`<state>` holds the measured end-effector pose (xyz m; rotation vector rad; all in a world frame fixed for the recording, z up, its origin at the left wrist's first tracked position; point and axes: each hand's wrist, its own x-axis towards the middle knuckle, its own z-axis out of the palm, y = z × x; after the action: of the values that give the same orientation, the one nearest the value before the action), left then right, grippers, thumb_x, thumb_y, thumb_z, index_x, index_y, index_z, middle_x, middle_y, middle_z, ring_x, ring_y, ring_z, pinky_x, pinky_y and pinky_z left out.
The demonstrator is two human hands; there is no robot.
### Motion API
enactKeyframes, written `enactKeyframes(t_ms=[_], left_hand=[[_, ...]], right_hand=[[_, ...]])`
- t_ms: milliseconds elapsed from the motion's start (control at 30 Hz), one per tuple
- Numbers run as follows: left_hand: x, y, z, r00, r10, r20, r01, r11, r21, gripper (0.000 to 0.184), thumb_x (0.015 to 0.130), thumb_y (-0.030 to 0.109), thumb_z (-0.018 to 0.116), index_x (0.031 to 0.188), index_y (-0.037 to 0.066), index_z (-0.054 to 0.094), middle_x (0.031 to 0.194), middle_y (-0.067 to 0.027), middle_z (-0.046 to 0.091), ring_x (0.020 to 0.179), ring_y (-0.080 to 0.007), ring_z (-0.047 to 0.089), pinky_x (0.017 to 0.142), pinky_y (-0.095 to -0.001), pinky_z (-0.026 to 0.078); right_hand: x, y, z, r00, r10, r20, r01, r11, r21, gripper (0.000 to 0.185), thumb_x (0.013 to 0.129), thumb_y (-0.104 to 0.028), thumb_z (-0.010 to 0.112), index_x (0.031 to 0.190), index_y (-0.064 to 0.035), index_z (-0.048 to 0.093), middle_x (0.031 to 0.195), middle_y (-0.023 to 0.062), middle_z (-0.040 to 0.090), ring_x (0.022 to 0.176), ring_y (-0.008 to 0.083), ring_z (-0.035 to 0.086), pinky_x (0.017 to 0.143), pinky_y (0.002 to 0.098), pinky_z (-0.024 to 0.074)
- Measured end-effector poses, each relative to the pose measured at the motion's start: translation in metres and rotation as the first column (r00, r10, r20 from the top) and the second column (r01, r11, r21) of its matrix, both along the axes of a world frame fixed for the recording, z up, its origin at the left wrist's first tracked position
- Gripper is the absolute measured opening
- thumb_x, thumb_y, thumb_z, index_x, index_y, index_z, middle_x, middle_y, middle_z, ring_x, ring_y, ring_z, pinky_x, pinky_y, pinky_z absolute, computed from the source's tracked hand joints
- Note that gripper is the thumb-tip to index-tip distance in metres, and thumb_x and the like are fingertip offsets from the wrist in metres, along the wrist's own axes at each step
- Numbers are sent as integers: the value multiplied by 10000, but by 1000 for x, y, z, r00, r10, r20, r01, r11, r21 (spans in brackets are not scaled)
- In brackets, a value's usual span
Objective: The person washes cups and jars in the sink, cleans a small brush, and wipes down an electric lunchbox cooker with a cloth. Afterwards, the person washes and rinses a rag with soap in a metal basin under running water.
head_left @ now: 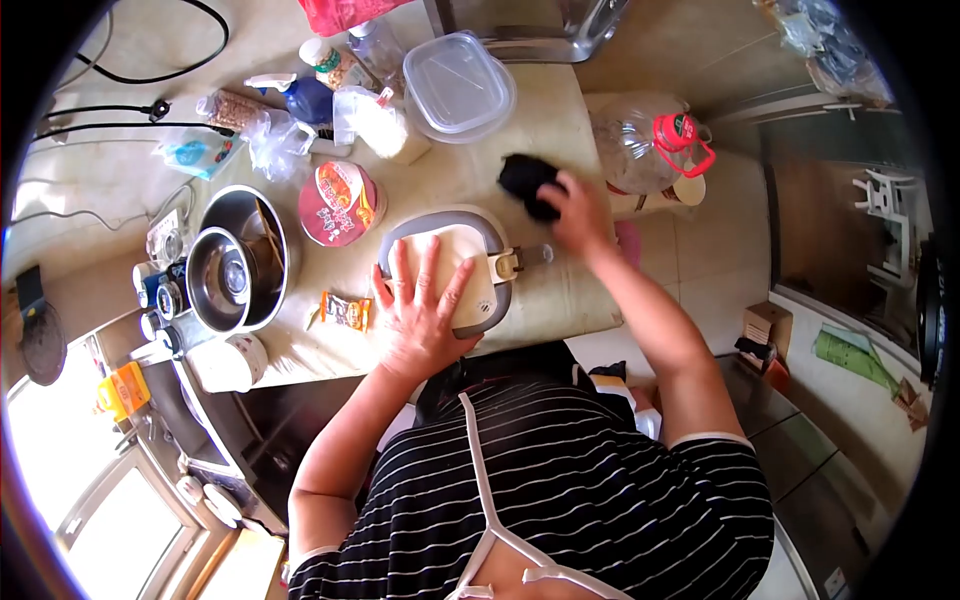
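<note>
My left hand (425,305) lies flat with its fingers spread on the pale lid of a grey-rimmed container (468,245), which has a latch (505,265) on its right side. My right hand (578,215) is closed on a black cloth (530,183) over the right part of the table, up and right of the container. A round red-lidded tub (340,203) stands left of the container. Below that tub lies a small orange packet (345,311).
Steel bowls (221,280) and a white tub (240,361) stand at the left. Along the back are a blue spray bottle (308,100) and a clear plastic box (458,85). A large bottle with a red handle (640,148) stands beyond the table's right edge.
</note>
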<state>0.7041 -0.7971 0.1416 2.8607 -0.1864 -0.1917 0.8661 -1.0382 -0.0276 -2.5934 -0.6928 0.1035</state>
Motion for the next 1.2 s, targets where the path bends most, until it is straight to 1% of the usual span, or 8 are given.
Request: enactKeyframes(t_ms=[67,300,533,800,933,967,1167,1200], left_hand=[[1,-12,-5,999,31,32,-31,999,-9,1014,539,479,820,1429,292,369,1520,-173,216,1384,-484,151,1007,-710,151],[10,-56,-14,951,282,127,-286,958,10,1081,511,472,843,1431,207,339,1499,-220,225,1363,-522,144,987,-697,156],[33,-46,-20,941,277,192,-282,959,-1,1062,516,475,838,1428,223,355,1506,-209,209,1363,-512,147,944,-716,224],[43,-38,-18,950,262,169,-252,964,-80,1013,592,565,777,1444,242,334,1496,-200,232,1364,-527,104,963,-746,160],[19,-12,-32,888,301,346,-115,876,-468,900,672,413,794,1414,130,372,1472,-224,269,1356,-487,203,1044,-641,183],[5,-7,-22,878,310,364,-116,877,-467,802,690,222,812,1367,63,413,1440,-235,323,1340,-428,285,1079,-515,247],[-93,36,-77,844,423,330,-275,870,-410,547,697,133,731,1206,66,542,1311,-187,450,1173,-384,439,987,-478,361],[-108,42,-85,845,445,298,-310,860,-406,509,714,115,722,1188,67,544,1276,-185,474,1157,-371,463,975,-455,383]], right_hand=[[58,20,16,974,-99,203,79,991,105,565,620,36,656,1122,-220,626,1240,129,533,1083,375,522,917,431,467],[149,47,16,973,-228,20,229,965,-130,539,731,-61,595,1219,-288,569,1279,54,522,1042,374,539,888,456,487],[5,3,6,999,-14,-30,9,987,-161,602,599,-93,759,1168,-229,616,1296,82,500,1050,357,518,878,432,482],[-156,-18,33,998,58,-27,-59,996,-61,448,593,-38,683,1019,-172,645,1168,90,539,935,366,525,757,450,478],[-175,33,26,978,194,82,-199,978,68,325,637,-68,646,949,-155,665,1092,81,566,881,352,528,696,439,480],[-181,51,18,967,242,83,-248,966,78,301,646,-73,639,937,-147,667,1096,76,569,883,341,527,692,433,483],[-219,164,15,922,384,56,-379,862,338,149,684,-120,639,831,-120,663,1118,26,581,891,271,521,656,403,445],[-223,167,16,875,463,143,-480,868,126,157,709,-143,632,862,-150,665,1117,8,565,921,267,505,667,390,419]])
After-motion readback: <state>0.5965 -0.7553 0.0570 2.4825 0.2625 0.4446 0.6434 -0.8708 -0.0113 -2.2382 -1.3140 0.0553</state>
